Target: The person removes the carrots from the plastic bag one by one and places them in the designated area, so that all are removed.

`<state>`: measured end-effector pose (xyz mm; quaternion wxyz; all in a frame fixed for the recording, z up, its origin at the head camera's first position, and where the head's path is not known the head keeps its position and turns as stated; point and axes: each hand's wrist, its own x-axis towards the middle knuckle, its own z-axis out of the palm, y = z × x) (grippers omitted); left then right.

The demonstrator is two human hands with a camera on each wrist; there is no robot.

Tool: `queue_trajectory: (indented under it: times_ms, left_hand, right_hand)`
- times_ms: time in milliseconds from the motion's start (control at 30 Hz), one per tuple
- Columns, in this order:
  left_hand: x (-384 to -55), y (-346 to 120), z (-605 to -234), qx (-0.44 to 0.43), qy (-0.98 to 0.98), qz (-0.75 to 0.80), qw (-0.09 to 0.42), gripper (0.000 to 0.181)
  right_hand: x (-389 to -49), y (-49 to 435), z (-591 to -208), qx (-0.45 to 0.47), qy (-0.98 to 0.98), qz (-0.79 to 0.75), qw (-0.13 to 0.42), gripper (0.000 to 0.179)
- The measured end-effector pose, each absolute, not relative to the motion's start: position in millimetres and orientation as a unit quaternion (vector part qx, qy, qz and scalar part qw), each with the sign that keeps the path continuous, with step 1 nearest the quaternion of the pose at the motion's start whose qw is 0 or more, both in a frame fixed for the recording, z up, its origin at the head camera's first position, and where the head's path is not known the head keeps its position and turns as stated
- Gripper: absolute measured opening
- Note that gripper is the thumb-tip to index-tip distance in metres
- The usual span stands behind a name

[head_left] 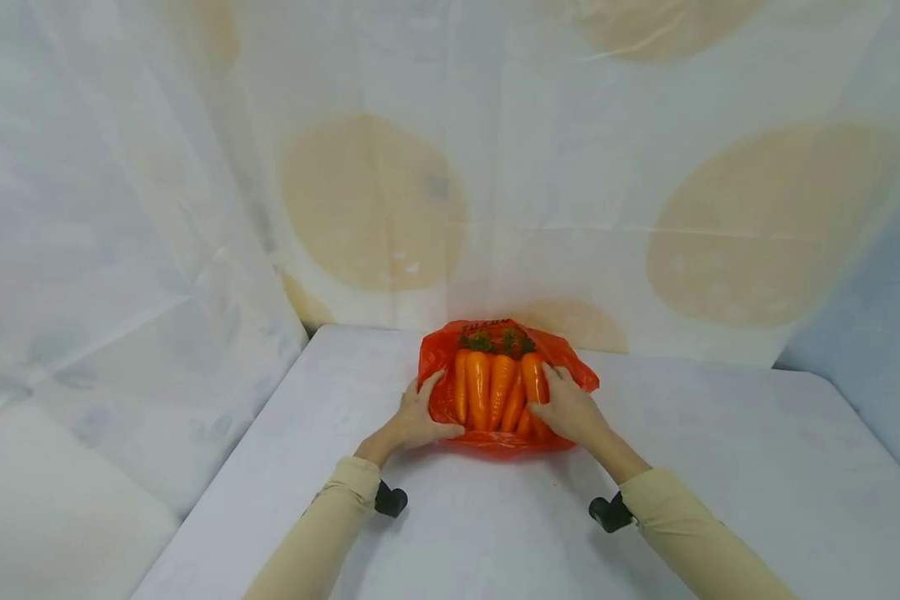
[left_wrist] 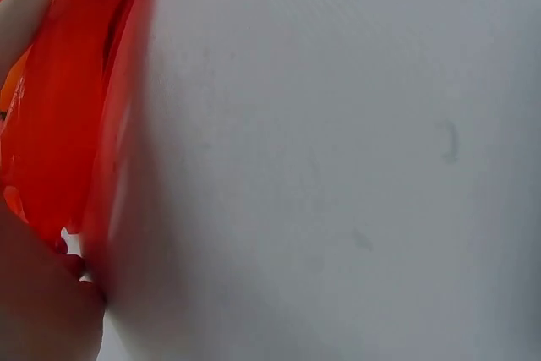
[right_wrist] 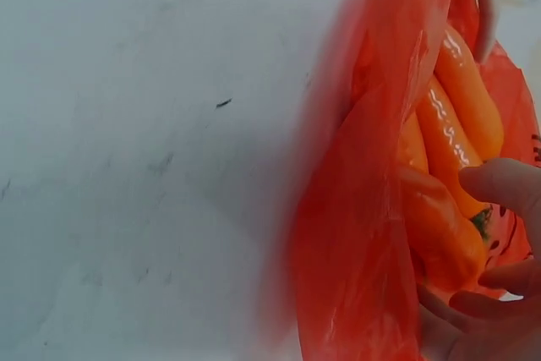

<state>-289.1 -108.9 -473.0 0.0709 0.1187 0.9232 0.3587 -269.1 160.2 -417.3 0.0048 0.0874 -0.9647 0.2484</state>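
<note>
A bunch of glossy orange carrots (head_left: 502,387) with green tops (head_left: 507,340) lies in a spread red plastic bag (head_left: 495,445), its mouth facing up. My left hand (head_left: 416,417) grips the bag's left side. The thumb comes over the rim in the left wrist view, and the bag film (left_wrist: 63,116) runs between thumb and fingers. Over the bag's right side is my right hand (head_left: 573,410), its fingers spread across the rightmost carrot (head_left: 534,372). In the right wrist view its loosely bent fingers (right_wrist: 507,188) stand apart right by the carrots.
The bag lies near the back of a white table (head_left: 487,533). Behind it hangs a pale sheet (head_left: 555,183) with large tan ovals, and whitish sheeting (head_left: 97,333) closes off the left side. Dark cameras (head_left: 610,513) sit at both wrists.
</note>
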Motion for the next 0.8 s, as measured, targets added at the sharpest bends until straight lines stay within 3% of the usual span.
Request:
queue_trajectory:
  times_ms: [233,633,800]
  left_hand:
    - [-291.6,-110.0,-476.9,0.116,0.914,0.383,0.064,0.101]
    - [-290.6,-109.7,-483.8,0.116,0.903,0.410,0.047,0.100]
    - [-291.2,-109.5,-485.6,0.108,0.903,0.414,0.043,0.100]
  right_hand:
    - [-267.7,152.7,-418.2,0.074,-0.958,0.278,-0.010,0.080]
    - [-271.8,140.9,-425.5,0.001,-0.960,0.276,0.047,0.077]
    - [-277.4,141.4,-423.3,-0.022,-0.956,0.289,0.040,0.077]
